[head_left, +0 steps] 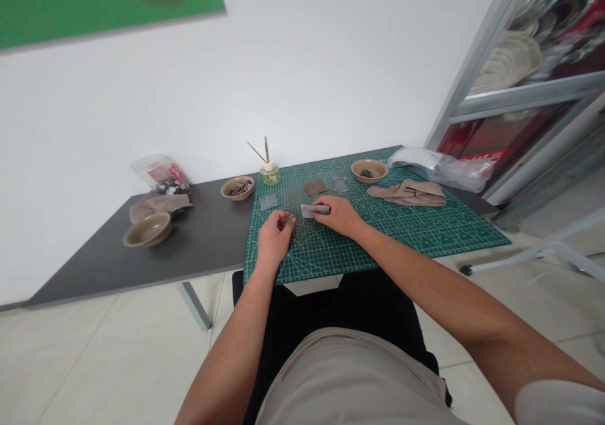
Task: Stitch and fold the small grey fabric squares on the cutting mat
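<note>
Over the green cutting mat [321,255], my left hand [275,239] is closed, fingertips pinched together. What it holds, if anything, is too small to make out. Just to its right, my right hand [341,215] grips a short grey piece [308,211] with a pale, flat, square-looking end pointing at the left fingertips; its exact kind is unclear. A gap separates the piece from the left fingers. Beyond my hands lie a brown square sheet [316,187], a greyish square sheet [340,185] and, farther left, another pale square sheet [269,202].
A bowl [385,171] with dark bits, a brown cloth [416,193] and a plastic bag [442,166] are at right. A reed diffuser [270,174] stands by the wall. Leftward are a bowl of brown pieces [224,192], another bowl [146,231], a cloth [154,207] and a bag [163,171].
</note>
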`<state>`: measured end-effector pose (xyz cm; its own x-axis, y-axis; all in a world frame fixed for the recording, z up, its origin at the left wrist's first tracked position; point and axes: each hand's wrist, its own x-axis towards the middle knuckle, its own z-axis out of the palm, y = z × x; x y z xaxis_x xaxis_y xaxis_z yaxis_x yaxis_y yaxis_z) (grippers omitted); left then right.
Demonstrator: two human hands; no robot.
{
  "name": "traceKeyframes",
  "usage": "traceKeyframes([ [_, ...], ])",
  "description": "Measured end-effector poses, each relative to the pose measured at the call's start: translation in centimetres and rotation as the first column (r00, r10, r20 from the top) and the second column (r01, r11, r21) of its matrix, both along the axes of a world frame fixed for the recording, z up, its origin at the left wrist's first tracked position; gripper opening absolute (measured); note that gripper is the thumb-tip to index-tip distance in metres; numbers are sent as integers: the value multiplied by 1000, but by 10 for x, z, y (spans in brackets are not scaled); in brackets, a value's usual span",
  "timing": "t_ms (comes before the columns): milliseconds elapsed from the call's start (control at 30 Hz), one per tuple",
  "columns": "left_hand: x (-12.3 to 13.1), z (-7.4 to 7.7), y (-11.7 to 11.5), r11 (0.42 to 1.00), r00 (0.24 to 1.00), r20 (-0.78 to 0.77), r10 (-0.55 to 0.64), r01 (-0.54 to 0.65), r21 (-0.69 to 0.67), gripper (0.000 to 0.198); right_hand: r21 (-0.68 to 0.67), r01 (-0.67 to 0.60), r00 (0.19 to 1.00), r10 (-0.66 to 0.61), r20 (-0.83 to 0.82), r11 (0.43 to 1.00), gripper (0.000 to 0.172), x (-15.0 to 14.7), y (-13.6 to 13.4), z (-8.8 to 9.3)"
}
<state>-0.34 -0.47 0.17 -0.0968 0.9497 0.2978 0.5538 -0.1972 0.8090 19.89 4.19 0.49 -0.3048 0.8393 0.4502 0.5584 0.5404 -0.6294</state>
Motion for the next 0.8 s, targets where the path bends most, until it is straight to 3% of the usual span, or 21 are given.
traceKeyframes([
  [233,0,3,-3,999,1000,-17,12,-13,-36,17,-30,11,1000,-12,-22,1000,9,2,6,-4],
  [467,2,8,-5,999,1000,9,-2,3,-53,16,50,67,987,-59,-146,996,7,-7,-6,2],
  [667,1,6,-6,999,999,23,-27,28,-33,15,144,-55,990,35,136,988,34,-31,-27,0],
  [800,-1,3,-6,1000,1000,9,-21,21,-7,17,217,-174,958,115,261,961,42,-36,-29,-7],
])
